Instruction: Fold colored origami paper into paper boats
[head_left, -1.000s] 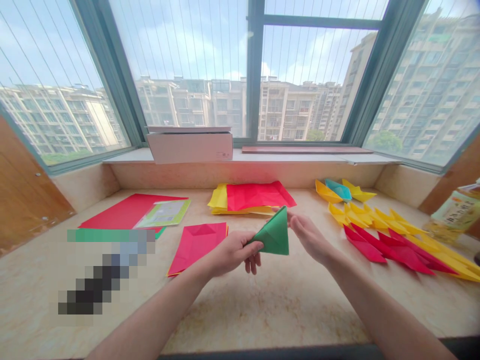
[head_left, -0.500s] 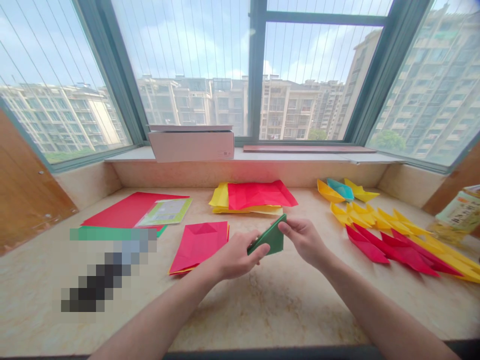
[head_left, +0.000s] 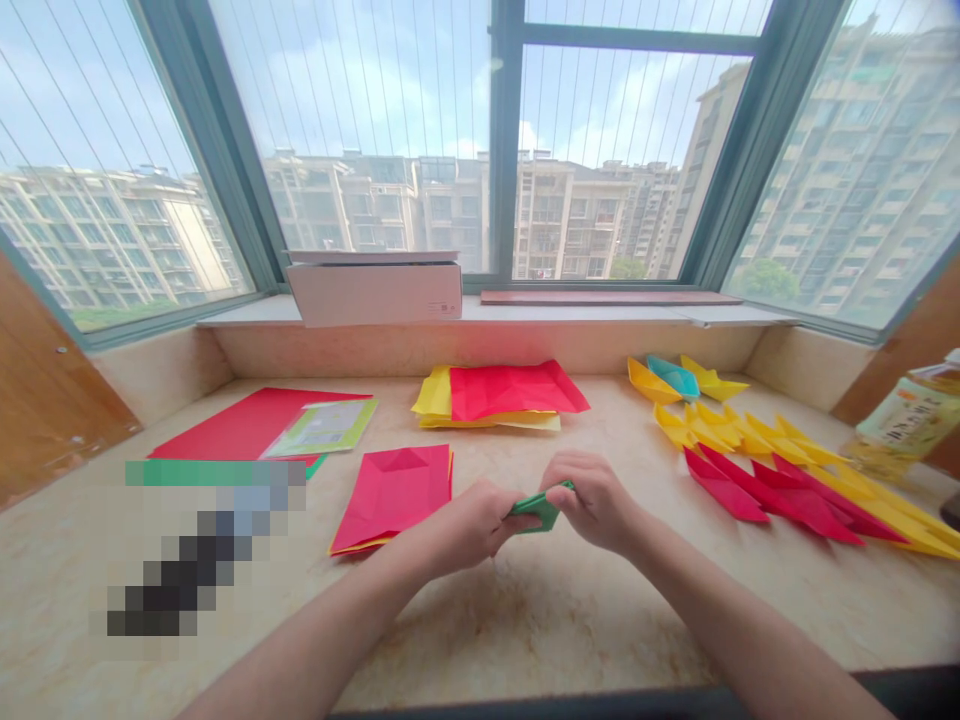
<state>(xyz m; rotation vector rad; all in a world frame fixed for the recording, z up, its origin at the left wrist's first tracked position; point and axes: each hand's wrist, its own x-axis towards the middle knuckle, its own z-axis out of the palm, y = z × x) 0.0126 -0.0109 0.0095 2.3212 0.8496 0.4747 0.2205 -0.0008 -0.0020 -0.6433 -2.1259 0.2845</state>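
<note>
A small piece of folded green paper is held between my two hands, just above the stone counter. My left hand is closed on its left end, the thumb lying along the near side. On the right end, my right hand pinches it, with the fingers curled over the top and hiding part of the paper. To the left of my left hand lies a stack of creased red paper with yellow sheets under it. Several red folded boats rest to the right of my right hand.
Yellow paper boats and a teal boat stand at the right, near a bottle. Creased sheets lie at the back. Red sheets and a packet are at left. A white box sits on the sill.
The green paper has tipped from a raised slant to a lower, flatter position, and less of its face shows. My right hand has curled over its top. The view has shifted slightly.
</note>
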